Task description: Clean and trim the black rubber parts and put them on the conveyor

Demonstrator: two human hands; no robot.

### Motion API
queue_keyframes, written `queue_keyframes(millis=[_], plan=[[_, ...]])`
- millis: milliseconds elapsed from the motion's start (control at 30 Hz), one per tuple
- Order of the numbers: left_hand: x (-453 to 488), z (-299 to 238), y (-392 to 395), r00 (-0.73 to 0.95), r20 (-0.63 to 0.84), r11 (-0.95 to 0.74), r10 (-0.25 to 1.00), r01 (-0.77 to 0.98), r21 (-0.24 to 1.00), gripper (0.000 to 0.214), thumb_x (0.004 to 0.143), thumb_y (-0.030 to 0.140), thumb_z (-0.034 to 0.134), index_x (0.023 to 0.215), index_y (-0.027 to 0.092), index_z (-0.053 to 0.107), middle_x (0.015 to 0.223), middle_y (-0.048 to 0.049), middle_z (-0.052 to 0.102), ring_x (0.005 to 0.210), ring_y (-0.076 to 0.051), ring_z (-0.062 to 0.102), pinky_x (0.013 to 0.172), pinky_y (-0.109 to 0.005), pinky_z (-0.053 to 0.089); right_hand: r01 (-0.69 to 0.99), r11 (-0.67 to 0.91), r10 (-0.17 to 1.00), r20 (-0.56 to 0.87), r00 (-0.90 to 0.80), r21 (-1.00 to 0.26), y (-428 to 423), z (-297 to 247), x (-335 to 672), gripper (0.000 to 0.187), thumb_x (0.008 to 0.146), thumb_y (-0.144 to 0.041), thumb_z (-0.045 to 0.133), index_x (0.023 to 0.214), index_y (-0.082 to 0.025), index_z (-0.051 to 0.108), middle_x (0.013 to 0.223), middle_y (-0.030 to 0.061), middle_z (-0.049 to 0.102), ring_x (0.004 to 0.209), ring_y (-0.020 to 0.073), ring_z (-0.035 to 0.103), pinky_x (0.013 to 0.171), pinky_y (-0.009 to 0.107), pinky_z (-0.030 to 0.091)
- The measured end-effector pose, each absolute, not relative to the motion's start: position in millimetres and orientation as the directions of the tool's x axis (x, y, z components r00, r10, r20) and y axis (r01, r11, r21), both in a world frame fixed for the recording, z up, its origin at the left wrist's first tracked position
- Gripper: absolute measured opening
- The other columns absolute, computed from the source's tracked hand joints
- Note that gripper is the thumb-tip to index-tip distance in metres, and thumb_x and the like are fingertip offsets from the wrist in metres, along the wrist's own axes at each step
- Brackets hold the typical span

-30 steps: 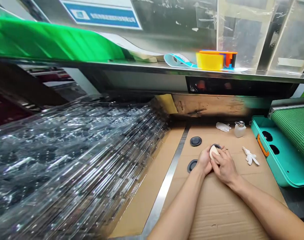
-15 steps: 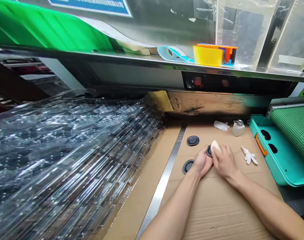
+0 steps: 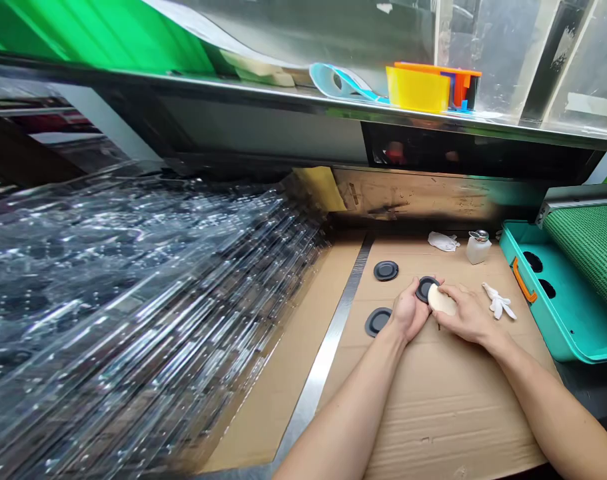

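Note:
My left hand (image 3: 410, 312) holds a small round black disc (image 3: 426, 289) with a raised rim, its face turned up. Between the fingers and thumb of my right hand (image 3: 466, 315) is a cream-coloured round pad (image 3: 442, 301), its edge at the right side of the disc. Two similar dark discs lie on the cardboard to the left: a far disc (image 3: 386, 270) and a near disc (image 3: 378, 321), the latter close to my left wrist.
A white glove (image 3: 499, 303), a small pump bottle (image 3: 478, 249) and a crumpled white piece (image 3: 444, 241) lie on the cardboard (image 3: 433, 413). Right stands a teal bin (image 3: 573, 333) beside a green belt (image 3: 590, 257). Stacked clear plastic trays (image 3: 158, 320) fill the left. A metal shelf (image 3: 283, 93) crosses above.
My right hand has shifted right and turned, so more of the pad and the disc's face now show. My left hand still holds the disc. The view has tilted slightly down.

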State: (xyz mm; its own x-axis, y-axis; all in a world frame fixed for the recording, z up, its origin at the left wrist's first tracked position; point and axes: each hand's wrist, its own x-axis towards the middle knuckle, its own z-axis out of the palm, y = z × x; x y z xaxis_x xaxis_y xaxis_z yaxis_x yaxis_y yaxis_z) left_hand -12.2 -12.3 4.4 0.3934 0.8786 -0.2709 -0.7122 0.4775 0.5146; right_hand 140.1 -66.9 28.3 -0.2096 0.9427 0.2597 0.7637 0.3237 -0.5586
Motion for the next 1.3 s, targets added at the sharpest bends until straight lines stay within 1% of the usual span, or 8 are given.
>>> queue_keyframes(millis=[333, 467, 567, 700, 833, 933, 1067, 1300], plan=[[-5.2, 1.8, -19.5, 0.391, -0.246, 0.457, 0.887, -0.670, 0.584, 0.034, 0.102, 0.035, 0.042, 0.107, 0.011, 0.066, 0.111, -0.0159, 0.073, 0.108, -0.026, 0.068, 0.103, -0.042, 0.051, 0.645, 0.325, 0.941, 0.166, -0.295, -0.692, -60.2, 39.1, 139.9, 0.042, 0.090, -0.038, 0.060, 0.128, -0.022, 0.068, 0.105, 0.0026, 0.072, 0.089, 0.0172, 0.064, 0.077, 0.025, 0.045], [-6.7, 2.9, -21.3, 0.414, -0.259, 0.484, 0.873, -0.666, 0.568, 0.036, 0.102, 0.036, 0.042, 0.104, 0.011, 0.067, 0.109, -0.0168, 0.073, 0.106, -0.026, 0.069, 0.103, -0.045, 0.051, 0.644, 0.271, 0.909, -0.030, -0.416, -0.716, -62.8, 50.7, 154.9, 0.039, 0.085, -0.038, 0.063, 0.121, -0.024, 0.072, 0.088, -0.0032, 0.071, 0.076, 0.0143, 0.062, 0.067, 0.022, 0.043], [-3.4, 3.5, -22.1, 0.400, -0.217, 0.446, 0.891, -0.671, 0.593, 0.031, 0.101, 0.031, 0.046, 0.103, 0.010, 0.069, 0.109, -0.0171, 0.073, 0.109, -0.026, 0.068, 0.104, -0.043, 0.050, 0.739, 0.173, 0.959, -0.058, -0.276, -0.651, -62.6, 54.9, 163.6, 0.046, 0.077, -0.034, 0.069, 0.123, -0.030, 0.072, 0.093, -0.0039, 0.073, 0.081, 0.0159, 0.064, 0.072, 0.023, 0.045], [0.0, 4.3, -23.6, 0.361, -0.240, 0.430, 0.901, -0.668, 0.607, 0.031, 0.100, 0.031, 0.047, 0.099, 0.010, 0.070, 0.106, -0.0162, 0.073, 0.109, -0.025, 0.068, 0.104, -0.041, 0.051, 0.784, 0.235, 0.972, 0.132, -0.194, -0.575, -61.7, 54.2, 153.1, 0.052, 0.074, -0.028, 0.069, 0.126, -0.028, 0.071, 0.109, 0.0018, 0.074, 0.095, 0.0195, 0.066, 0.081, 0.025, 0.045], [-2.0, 4.4, -25.0, 0.423, -0.246, 0.483, 0.872, -0.661, 0.574, 0.035, 0.101, 0.033, 0.044, 0.100, 0.010, 0.070, 0.108, -0.0174, 0.074, 0.110, -0.027, 0.068, 0.103, -0.043, 0.051, 0.770, 0.250, 0.945, -0.026, -0.327, -0.586, -63.7, 57.9, 154.4, 0.045, 0.076, -0.027, 0.067, 0.121, -0.029, 0.073, 0.088, -0.0023, 0.074, 0.078, 0.0167, 0.065, 0.071, 0.023, 0.044], [1.1, 2.5, -24.3, 0.388, -0.229, 0.445, 0.893, -0.681, 0.581, 0.031, 0.101, 0.029, 0.045, 0.105, 0.010, 0.069, 0.109, -0.0169, 0.074, 0.111, -0.027, 0.068, 0.104, -0.045, 0.051, 0.826, 0.176, 0.979, 0.010, -0.203, -0.536, -63.8, 54.4, 161.9, 0.054, 0.075, -0.024, 0.068, 0.128, -0.033, 0.069, 0.099, -0.0029, 0.075, 0.087, 0.0184, 0.067, 0.078, 0.025, 0.046], [7.3, -1.7, -22.9, 0.390, -0.259, 0.467, 0.884, -0.696, 0.546, 0.031, 0.101, 0.028, 0.045, 0.104, 0.009, 0.070, 0.110, -0.0169, 0.073, 0.111, -0.026, 0.068, 0.104, -0.042, 0.051, 0.877, 0.211, 0.971, 0.194, -0.138, -0.432, -63.3, 38.5, 143.7, 0.051, 0.088, -0.037, 0.064, 0.138, -0.029, 0.059, 0.123, 0.0049, 0.070, 0.107, 0.0225, 0.065, 0.089, 0.028, 0.047], [4.6, -4.2, -23.4, 0.394, -0.260, 0.472, 0.882, -0.724, 0.503, 0.033, 0.103, 0.027, 0.040, 0.103, 0.011, 0.069, 0.108, -0.0145, 0.074, 0.112, -0.025, 0.068, 0.104, -0.043, 0.051, 0.965, 0.078, 0.987, 0.158, -0.039, -0.249, -60.6, 37.3, 121.0, 0.038, 0.106, -0.039, 0.032, 0.134, -0.032, 0.057, 0.115, 0.0056, 0.072, 0.095, 0.0209, 0.069, 0.079, 0.028, 0.045]])
